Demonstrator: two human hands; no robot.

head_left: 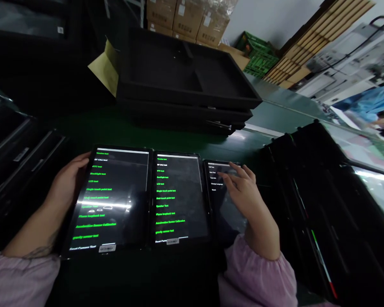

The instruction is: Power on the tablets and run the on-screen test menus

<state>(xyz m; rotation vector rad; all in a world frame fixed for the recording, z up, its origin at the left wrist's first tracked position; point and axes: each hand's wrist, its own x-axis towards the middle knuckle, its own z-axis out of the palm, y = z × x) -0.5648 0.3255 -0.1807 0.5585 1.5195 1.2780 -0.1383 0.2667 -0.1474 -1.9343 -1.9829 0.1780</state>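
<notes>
Three lit tablets (179, 200): side by side, eight to five o'clock.
Left hand (65, 181): at the left tablet's (115, 200) edge; grip hidden, cannot tell.
Right hand (248, 194): loosely open, gripping nothing, fingertip at the right tablet's (224, 204) menu.
Black trays (160, 90): stacked, twelve o'clock.

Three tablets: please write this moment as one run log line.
left hand: at edge of left tablet | right hand: over menu on right tablet | middle tablet: mostly green test list

Left tablet (115, 204), middle tablet (179, 200), right tablet (227, 209) in row; stacked trays (192, 72) behind; boxes (188, 21) beyond trays
</notes>
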